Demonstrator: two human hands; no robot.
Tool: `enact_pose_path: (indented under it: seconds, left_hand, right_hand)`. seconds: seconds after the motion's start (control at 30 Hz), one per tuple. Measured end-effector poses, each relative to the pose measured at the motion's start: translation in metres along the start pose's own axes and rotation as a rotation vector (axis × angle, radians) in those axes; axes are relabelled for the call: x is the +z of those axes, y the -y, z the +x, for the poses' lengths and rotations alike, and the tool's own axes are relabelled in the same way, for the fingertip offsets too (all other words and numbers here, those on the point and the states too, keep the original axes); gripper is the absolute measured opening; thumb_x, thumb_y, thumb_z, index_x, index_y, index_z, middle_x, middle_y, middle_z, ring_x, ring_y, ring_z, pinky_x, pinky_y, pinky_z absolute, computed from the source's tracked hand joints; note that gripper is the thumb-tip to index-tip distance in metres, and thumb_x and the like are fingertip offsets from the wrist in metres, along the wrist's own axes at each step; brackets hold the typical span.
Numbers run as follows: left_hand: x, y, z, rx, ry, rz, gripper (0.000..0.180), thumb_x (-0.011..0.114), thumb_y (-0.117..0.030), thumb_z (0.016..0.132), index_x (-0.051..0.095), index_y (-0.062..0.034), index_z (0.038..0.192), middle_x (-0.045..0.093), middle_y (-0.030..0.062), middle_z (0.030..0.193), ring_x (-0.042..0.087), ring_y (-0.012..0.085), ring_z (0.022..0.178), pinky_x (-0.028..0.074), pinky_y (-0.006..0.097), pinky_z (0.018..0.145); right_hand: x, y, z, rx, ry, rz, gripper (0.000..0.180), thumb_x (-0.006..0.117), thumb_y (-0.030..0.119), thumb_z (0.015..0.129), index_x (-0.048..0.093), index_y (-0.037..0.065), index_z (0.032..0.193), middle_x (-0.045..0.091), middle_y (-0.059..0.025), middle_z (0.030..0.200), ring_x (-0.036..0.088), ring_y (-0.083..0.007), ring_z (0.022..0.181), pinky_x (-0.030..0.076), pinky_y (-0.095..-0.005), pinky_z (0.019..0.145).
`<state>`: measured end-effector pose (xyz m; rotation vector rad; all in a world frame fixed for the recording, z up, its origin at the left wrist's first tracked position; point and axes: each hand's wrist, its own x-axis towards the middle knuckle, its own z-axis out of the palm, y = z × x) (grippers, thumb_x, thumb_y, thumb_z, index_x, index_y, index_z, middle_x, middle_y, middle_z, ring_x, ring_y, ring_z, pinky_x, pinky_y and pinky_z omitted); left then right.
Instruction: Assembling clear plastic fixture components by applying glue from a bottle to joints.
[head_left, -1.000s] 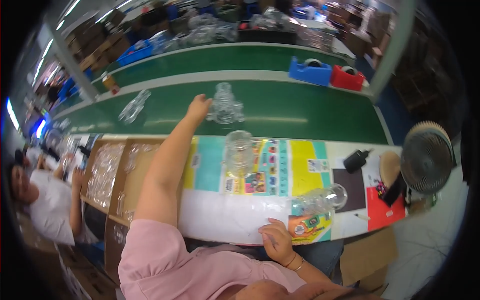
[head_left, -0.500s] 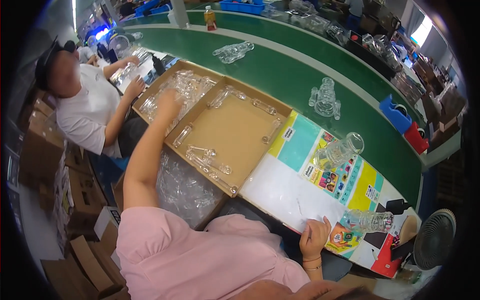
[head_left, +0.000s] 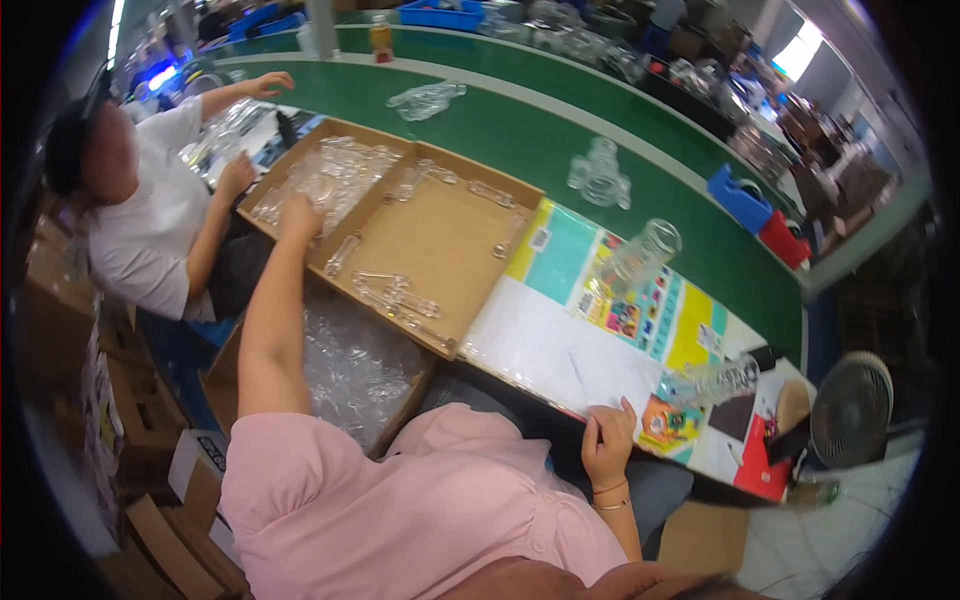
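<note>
My left hand (head_left: 299, 217) is over the near side of the left compartment of a shallow cardboard box (head_left: 462, 343), fingers curled down. It touches a heap of clear tube-like pieces (head_left: 345, 165); what lies in its fingers is hidden. Several similar clear pieces (head_left: 400, 297) lie along the edges of the box's right compartment, whose middle is bare cardboard. My right hand (head_left: 607, 447) rests at the table's near edge, holding nothing, index finger raised and the others loosely bent. Close to it, a clear ridged vessel (head_left: 708, 384) lies on its side on the printed sheet.
Another clear vessel (head_left: 640, 256) lies on the printed sheet (head_left: 540, 335). Clear parts (head_left: 600, 175) sit on the green belt (head_left: 500, 125) behind. A small fan (head_left: 850, 408) stands at right, a plastic-lined carton (head_left: 350, 370) below the box. A co-worker (head_left: 150, 220) sits at left.
The whole view has shifted, so the table appears further left and higher. My left hand has drawn slightly toward the box's near edge. The co-worker's far arm now stretches out toward the belt.
</note>
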<state>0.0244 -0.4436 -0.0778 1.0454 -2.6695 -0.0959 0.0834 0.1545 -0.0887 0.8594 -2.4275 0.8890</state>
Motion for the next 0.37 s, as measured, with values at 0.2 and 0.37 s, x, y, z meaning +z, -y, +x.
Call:
enact_pose_path:
  seconds: [0.2,0.37]
  left_hand:
    - [0.119,0.101,0.079,0.347,0.143,0.511,0.038,0.042,-0.033,0.09,0.064,-0.0027,0.096,0.062,0.0216,0.097,0.061,0.0342,0.09,0.047,0.046,0.078]
    - [0.142,0.099,0.133,0.168,0.127,0.327,0.052,0.043,-0.048,0.088,0.065,-0.0017,0.098,0.061,0.0233,0.105,0.06,0.0381,0.093,0.045,0.048,0.082]
  right_hand:
    - [-0.022,0.007,-0.007,0.014,-0.055,0.0,0.01,0.06,0.001,0.075,0.062,0.006,0.083,0.062,-0.0071,0.079,0.059,-0.0226,0.074,0.039,-0.0438,0.094]
    - [-0.058,0.002,-0.021,0.079,-0.193,-0.088,0.012,0.061,0.001,0.073,0.062,0.005,0.085,0.062,-0.0071,0.082,0.06,-0.0222,0.078,0.041,-0.0428,0.092]
